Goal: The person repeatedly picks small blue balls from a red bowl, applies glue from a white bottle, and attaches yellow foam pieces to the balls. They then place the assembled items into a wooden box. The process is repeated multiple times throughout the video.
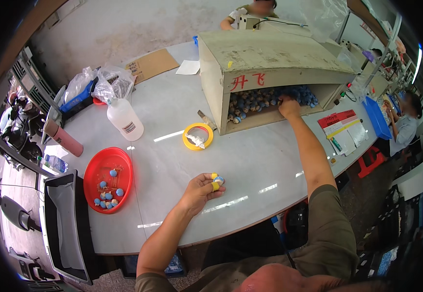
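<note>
Piece [220,179] — round, bluish — pinched between fingertips [215,186] of left grip [200,191].

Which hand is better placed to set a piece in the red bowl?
Likely the left hand: it pinches a small piece and is nearer the red bowl; the right hand reaches into the box.

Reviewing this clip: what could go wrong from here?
The left hand pinches a small blue-and-white piece by the fingertips; it might slip and roll across the table.

The right hand reaches into the pile of small pieces in the open-fronted box, so it could knock some loose toward the opening.
</note>
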{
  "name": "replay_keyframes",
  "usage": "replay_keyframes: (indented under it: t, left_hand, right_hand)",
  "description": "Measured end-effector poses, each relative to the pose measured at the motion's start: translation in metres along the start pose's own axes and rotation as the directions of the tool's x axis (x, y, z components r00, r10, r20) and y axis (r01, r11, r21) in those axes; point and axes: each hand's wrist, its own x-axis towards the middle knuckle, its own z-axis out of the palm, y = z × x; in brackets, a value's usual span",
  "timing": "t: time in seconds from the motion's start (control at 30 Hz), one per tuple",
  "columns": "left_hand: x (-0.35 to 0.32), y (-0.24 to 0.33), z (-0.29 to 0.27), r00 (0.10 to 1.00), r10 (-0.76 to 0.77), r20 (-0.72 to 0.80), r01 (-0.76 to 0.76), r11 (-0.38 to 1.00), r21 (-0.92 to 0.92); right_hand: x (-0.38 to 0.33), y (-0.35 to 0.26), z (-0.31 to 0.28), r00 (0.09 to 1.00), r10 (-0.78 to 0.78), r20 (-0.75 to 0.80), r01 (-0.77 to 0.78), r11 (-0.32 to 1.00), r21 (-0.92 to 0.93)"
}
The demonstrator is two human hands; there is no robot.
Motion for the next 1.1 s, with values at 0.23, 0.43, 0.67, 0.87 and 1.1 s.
replay_keyframes:
  t: [0.23, 0.43, 0.67, 0.87, 1.1]
  left_hand:
    - [-0.002, 0.0, 0.002, 0.996, 0.034, -0.088, -0.035, 0.999, -0.003]
    - [0.006, -0.008, 0.002, 0.976, 0.129, -0.173, -0.14, 0.989, -0.053]
    - [0.012, -0.015, -0.008, 0.953, 0.243, -0.181, -0.266, 0.957, -0.116]
    - [0.014, -0.021, -0.01, 0.943, 0.255, -0.213, -0.276, 0.958, -0.077]
    - [0.013, -0.022, -0.004, 0.951, 0.24, -0.198, -0.272, 0.949, -0.157]
  right_hand:
    - [-0.048, -0.008, -0.008, 0.943, -0.074, -0.324, 0.138, 0.974, 0.18]
    - [-0.221, -0.145, -0.081, 0.827, -0.492, -0.272, 0.519, 0.483, 0.705]
    - [-0.285, -0.204, -0.08, 0.732, -0.583, -0.353, 0.64, 0.41, 0.65]
    - [-0.291, -0.201, -0.08, 0.831, -0.548, -0.098, 0.309, 0.308, 0.9]
    - [-0.29, -0.202, -0.068, 0.891, -0.444, 0.093, 0.092, 0.378, 0.921]
